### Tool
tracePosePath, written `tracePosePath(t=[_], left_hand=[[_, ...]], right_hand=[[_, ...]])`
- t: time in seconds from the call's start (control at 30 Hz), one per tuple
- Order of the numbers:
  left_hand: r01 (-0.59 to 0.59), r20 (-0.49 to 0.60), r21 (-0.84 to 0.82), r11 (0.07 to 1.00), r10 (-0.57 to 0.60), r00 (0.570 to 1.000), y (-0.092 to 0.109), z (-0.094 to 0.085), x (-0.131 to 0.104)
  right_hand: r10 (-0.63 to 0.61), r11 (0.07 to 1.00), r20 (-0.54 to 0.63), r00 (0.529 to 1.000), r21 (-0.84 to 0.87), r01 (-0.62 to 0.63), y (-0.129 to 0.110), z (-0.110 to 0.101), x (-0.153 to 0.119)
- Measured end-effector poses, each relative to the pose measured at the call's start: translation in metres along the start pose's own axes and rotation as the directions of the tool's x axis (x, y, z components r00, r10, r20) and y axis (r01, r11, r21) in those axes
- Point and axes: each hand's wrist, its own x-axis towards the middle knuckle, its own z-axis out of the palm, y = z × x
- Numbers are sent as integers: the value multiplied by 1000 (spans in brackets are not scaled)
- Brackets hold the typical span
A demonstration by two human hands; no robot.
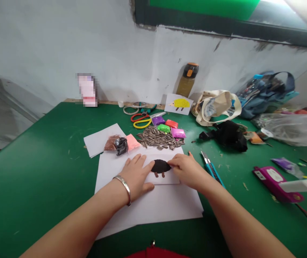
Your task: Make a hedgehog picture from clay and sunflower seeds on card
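Observation:
A small white card (169,180) lies on larger white sheets (166,206). On it is a flat black oval (161,166) with two short brown legs below. My left hand (137,175) rests spread over the card's left part, fingertips beside the oval's left end. My right hand (184,168) has its fingers pressed together at the oval's right end; what they hold, if anything, is hidden. Just behind lie sunflower seeds (160,138), a black clay packet (121,146), a brown packet (111,142) and a pink packet (132,142).
Scissors (142,123), coloured clay packs (171,124) and a hedgehog card (178,104) stand or lie behind. To the right are a blue cutter (212,168), a black cloth bundle (230,136) and a magenta glue gun (275,184). A bottle (187,80) stands by the wall.

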Motion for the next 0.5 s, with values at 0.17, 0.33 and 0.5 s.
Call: tracePosePath(t=[0.17, 0.33, 0.5], left_hand=[[-4, -14, 1, 1000, 4, 1000, -1, 1, -1], [1, -6, 17, 1000, -1, 1000, 1, -1, -1], [2, -7, 12, 1000, -2, 1000, 0, 1, -1]], right_hand=[[1, 1000, -11, 1000, 17, -1, -1, 3, 0], [-4, 1000, -13, 1000, 11, 4, -1, 1, -1], [1, 999, -37, 999, 44, 1, -1, 3, -1]])
